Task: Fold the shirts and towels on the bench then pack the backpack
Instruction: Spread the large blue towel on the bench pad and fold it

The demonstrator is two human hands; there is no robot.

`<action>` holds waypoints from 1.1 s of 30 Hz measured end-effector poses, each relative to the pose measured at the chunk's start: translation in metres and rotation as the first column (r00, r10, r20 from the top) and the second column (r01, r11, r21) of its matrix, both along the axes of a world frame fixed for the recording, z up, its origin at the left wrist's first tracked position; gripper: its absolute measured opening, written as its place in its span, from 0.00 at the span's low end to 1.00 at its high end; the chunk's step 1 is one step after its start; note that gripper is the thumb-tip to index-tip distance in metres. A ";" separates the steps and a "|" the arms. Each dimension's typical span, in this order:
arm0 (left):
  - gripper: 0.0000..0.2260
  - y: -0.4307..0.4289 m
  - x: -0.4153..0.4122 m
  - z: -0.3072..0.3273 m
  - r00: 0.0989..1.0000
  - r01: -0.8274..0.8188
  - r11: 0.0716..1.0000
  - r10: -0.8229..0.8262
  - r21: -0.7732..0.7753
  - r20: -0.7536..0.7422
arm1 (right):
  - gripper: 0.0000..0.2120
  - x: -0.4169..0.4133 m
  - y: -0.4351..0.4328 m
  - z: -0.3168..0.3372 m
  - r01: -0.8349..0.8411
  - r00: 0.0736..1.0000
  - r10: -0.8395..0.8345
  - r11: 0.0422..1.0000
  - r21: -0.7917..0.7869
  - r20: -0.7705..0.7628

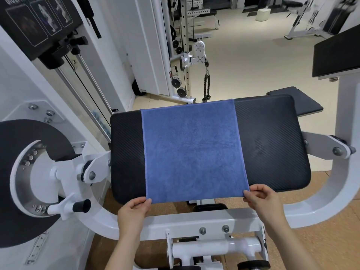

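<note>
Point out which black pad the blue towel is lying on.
The large ribbed pad in front: the blue towel lies flat across its middle. The narrow pad behind it and the raised pad at right are bare.

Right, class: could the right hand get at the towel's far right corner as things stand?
Probably yes. The right hand pinches the near corner of the blue towel, and nothing lies on the bench pad between it and the far corner; it must let go first.
</note>
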State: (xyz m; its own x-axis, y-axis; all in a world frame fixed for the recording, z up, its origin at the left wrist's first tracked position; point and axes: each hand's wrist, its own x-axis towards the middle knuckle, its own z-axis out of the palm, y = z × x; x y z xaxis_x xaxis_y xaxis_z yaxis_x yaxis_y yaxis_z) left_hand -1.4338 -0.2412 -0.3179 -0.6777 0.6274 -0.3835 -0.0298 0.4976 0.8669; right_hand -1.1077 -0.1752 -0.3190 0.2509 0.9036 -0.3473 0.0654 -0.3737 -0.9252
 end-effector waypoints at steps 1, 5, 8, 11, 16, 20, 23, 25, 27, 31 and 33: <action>0.05 0.000 -0.001 0.001 0.999 -0.020 1.000 0.020 -0.003 0.038 | 0.05 0.001 0.001 0.001 -0.017 1.000 0.017 1.000 -0.005 0.007; 0.04 0.000 -0.004 0.003 0.996 -0.047 0.998 0.045 0.032 0.074 | 0.04 0.008 0.007 0.006 -0.076 0.996 0.076 0.997 -0.023 0.035; 0.01 -0.004 -0.002 0.003 0.998 -0.012 0.995 0.007 0.100 0.055 | 0.01 0.010 0.007 0.008 -0.109 0.989 0.108 0.994 0.007 0.104; 0.01 -0.006 -0.002 0.003 0.999 0.003 0.989 -0.011 0.146 0.049 | 0.03 0.007 0.005 0.011 -0.114 0.988 0.109 0.993 0.036 0.112; 0.06 -0.003 -0.004 0.008 0.993 0.012 0.975 -0.039 0.222 0.116 | 0.09 0.008 0.001 0.014 -0.137 0.990 0.132 0.984 0.115 0.048; 0.10 -0.004 -0.005 0.011 0.978 0.073 0.961 -0.122 0.265 0.171 | 0.10 0.013 -0.002 0.014 -0.361 0.921 0.333 0.925 0.121 0.202; 0.11 -0.007 -0.007 0.011 0.970 0.139 0.964 -0.178 0.227 0.166 | 0.11 0.009 -0.005 0.013 -0.390 0.898 0.342 0.910 0.140 0.276; 0.14 -0.008 -0.007 0.011 0.960 0.222 0.959 -0.246 0.176 0.132 | 0.11 0.004 -0.004 0.011 -0.303 0.932 0.255 0.938 0.166 0.258; 0.17 -0.008 -0.005 0.011 0.954 0.279 0.950 -0.291 0.142 0.075 | 0.11 0.001 -0.001 0.009 -0.221 0.958 0.182 0.961 0.167 0.221; 0.19 -0.008 -0.001 0.007 0.963 0.264 0.956 -0.255 0.131 -0.086 | 0.13 0.004 0.002 0.008 -0.285 0.951 0.267 0.952 0.111 0.156; 0.17 -0.007 -0.001 0.005 0.954 0.264 0.957 -0.240 0.122 -0.179 | 0.14 0.008 -0.001 0.011 -0.381 0.900 0.354 0.922 0.067 0.253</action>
State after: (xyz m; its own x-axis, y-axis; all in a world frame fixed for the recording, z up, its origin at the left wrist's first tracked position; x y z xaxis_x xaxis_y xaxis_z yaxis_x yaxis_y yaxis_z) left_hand -1.4349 -0.2481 -0.3130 -0.5355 0.8258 -0.1767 0.2254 0.3414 0.9125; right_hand -1.0996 -0.1760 -0.3084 -0.0457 0.9765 -0.2106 0.3952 -0.1760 -0.9016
